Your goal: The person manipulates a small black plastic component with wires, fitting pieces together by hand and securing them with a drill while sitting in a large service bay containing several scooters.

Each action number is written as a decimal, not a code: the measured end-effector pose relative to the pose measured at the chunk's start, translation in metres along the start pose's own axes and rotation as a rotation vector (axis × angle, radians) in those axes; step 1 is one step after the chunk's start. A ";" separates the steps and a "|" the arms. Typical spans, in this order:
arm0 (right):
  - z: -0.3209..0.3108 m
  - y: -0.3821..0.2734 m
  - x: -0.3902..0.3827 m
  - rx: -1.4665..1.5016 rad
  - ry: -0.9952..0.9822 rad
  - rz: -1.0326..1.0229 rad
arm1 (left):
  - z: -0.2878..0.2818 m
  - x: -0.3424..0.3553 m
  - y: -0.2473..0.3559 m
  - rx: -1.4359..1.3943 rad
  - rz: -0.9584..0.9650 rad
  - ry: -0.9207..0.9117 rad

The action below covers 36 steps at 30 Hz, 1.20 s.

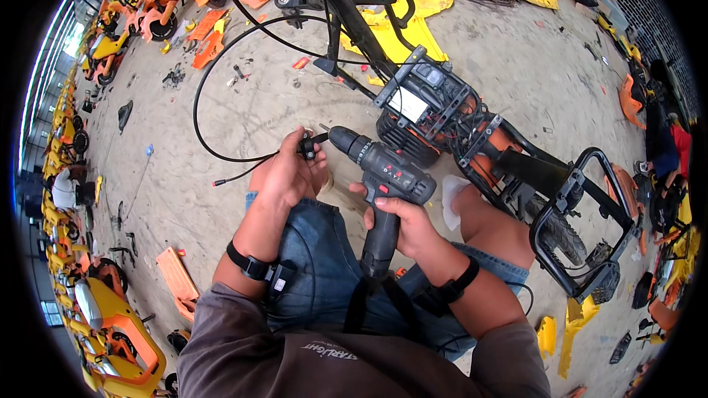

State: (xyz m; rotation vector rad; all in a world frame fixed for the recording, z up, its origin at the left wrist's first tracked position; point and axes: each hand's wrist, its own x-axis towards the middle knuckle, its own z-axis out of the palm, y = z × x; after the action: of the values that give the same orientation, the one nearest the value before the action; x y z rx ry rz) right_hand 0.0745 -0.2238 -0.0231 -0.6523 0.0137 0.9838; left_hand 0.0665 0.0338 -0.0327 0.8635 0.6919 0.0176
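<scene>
My right hand [404,222] is wrapped round the grip of a black cordless drill [383,169], whose chuck points up and left. My left hand [292,171] is closed on a small black clamp-like part [308,147], its exact kind unclear. The drill's bit ends close to that part; whether they touch I cannot tell. A long black cable [196,107] loops out to the left and up from near my left hand. Below it, a short lead ends in a red-tipped connector [219,183]. Just beyond the drill lies the stripped black scooter frame [509,149], with exposed wiring.
A black tubular rack [537,250] and a tire [564,232] are at the frame's right end. Yellow panels [424,1] and orange panels [177,276] lie on the concrete floor [251,103]. Rows of yellow-orange scooters [122,324] line the left side.
</scene>
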 end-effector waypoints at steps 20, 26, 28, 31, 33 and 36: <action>0.005 0.012 -0.003 -0.229 -0.007 -0.020 | 0.008 -0.024 0.005 0.329 0.235 0.033; -0.002 0.016 -0.008 -0.946 0.063 -0.254 | 0.001 -0.023 0.005 0.554 0.270 0.061; 0.001 0.014 -0.008 -0.984 0.089 -0.349 | 0.001 -0.026 0.006 0.632 0.293 0.057; -0.001 0.012 -0.010 -1.043 0.064 -0.401 | 0.008 -0.036 0.012 0.706 0.308 0.040; -0.002 0.012 -0.011 -0.974 0.036 -0.341 | 0.009 -0.038 0.014 0.711 0.302 0.006; -0.008 0.014 -0.007 -0.898 -0.007 -0.154 | -0.003 -0.024 0.009 0.626 0.209 -0.002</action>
State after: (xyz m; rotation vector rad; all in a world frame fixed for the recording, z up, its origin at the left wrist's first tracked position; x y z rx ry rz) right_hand 0.0618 -0.2279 -0.0349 -1.4450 -0.5030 0.8154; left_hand 0.0482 0.0353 -0.0146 1.5345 0.6073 -0.0140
